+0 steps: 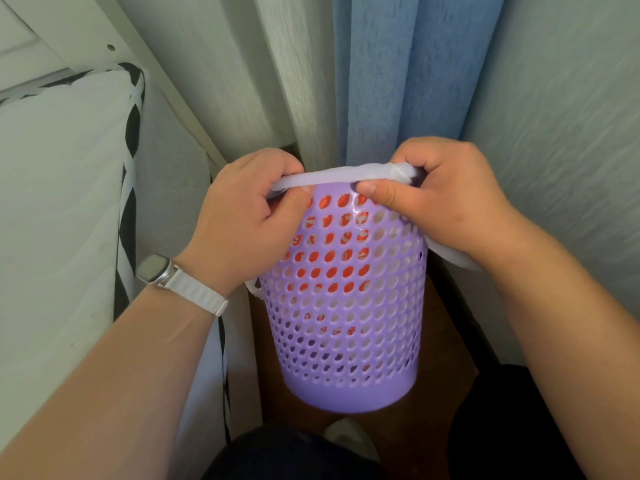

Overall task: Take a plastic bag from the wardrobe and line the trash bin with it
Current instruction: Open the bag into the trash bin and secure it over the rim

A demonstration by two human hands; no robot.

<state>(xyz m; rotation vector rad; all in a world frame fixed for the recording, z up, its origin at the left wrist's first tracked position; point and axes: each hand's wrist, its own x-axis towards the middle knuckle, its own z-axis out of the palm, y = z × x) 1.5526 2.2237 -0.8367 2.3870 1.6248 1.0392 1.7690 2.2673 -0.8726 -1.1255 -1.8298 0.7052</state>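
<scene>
Beside the curtain (377, 81), your left hand (242, 216) and right hand (440, 199) pinched the thin, soft bag (332, 177) closed-fingered over the light bin (349, 306) rim.

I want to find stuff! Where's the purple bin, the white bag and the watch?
purple bin (349, 306): head view, on its holed side wall.
white bag (332, 177): head view, on the edge stretched over the rim.
watch (154, 269): head view, on its face.

Glossy perforated plastic bin (349, 306), thin translucent plastic bag (332, 178), ribbed cloth curtain (381, 81), wood floor (440, 341).
</scene>
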